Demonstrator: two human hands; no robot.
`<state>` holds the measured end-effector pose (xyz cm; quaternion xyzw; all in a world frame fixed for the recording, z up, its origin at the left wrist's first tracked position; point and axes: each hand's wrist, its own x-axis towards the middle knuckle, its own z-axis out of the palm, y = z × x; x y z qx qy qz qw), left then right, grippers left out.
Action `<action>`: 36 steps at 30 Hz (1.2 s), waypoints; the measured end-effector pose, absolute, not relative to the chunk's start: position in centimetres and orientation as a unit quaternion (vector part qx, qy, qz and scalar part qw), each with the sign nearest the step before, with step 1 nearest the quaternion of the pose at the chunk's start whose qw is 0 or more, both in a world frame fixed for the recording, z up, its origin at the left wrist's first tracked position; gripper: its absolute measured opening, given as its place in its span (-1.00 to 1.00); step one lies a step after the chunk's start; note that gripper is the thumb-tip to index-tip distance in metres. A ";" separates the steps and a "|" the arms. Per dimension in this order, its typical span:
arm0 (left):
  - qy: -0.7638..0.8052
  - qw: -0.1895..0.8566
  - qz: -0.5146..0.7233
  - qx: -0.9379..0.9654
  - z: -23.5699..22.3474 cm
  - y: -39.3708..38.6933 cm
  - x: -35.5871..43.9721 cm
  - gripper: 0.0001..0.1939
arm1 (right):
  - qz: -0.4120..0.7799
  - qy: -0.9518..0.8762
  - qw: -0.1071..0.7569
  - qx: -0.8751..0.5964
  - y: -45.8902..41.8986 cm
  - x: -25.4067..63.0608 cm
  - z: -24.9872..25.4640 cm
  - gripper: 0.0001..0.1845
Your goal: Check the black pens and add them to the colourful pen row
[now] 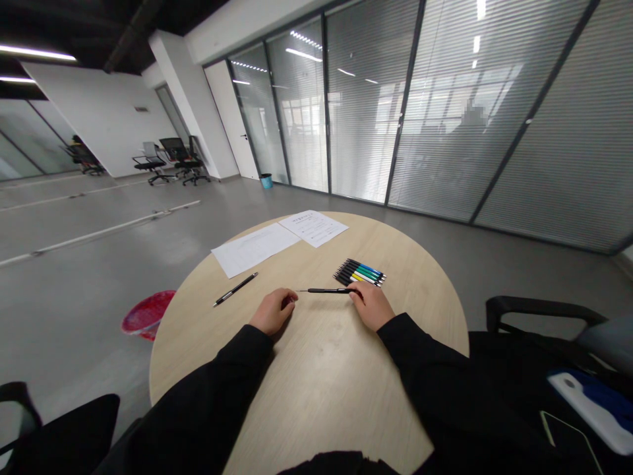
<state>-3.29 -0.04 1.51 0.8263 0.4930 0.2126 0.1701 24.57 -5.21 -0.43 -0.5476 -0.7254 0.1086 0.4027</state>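
Level above the round table, a slim black pen (pixel 326 291) points left with its thin tip. My right hand (pixel 370 305) pinches its right end between thumb and fingers. Just off the tip on the other side is my left hand (pixel 275 310), its fingers curled in; what they hold, if anything, is hidden. Behind my right hand lies a row of several pens (pixel 359 269) with black grips and blue, green, yellow and white barrels. One black pen with silver parts (pixel 236 289) rests alone on the table to the left of my left hand.
Two printed paper sheets (pixel 254 249) lie at the far side of the round wooden table (pixel 316 382). A red basket (pixel 147 315) stands on the floor at left. Chairs flank me; a phone (pixel 571 435) lies on the right one (pixel 499 396).
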 end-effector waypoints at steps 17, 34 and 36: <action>0.478 0.223 0.319 0.787 2.3 -0.2 -3.1 -0.73 | 0.115 -0.731 0.404 -0.538 -5.5 24.4 0.1 -0.81; 0.548 0.214 0.384 0.711 1.5 1.5 -5.3 -0.65 | 0.001 -0.720 0.352 -0.598 -5.5 24.2 -0.1 -0.79; 0.542 0.219 0.380 0.717 1.6 1.2 -4.8 -0.65 | -0.027 -0.745 0.322 -0.583 -5.8 23.5 0.2 -0.79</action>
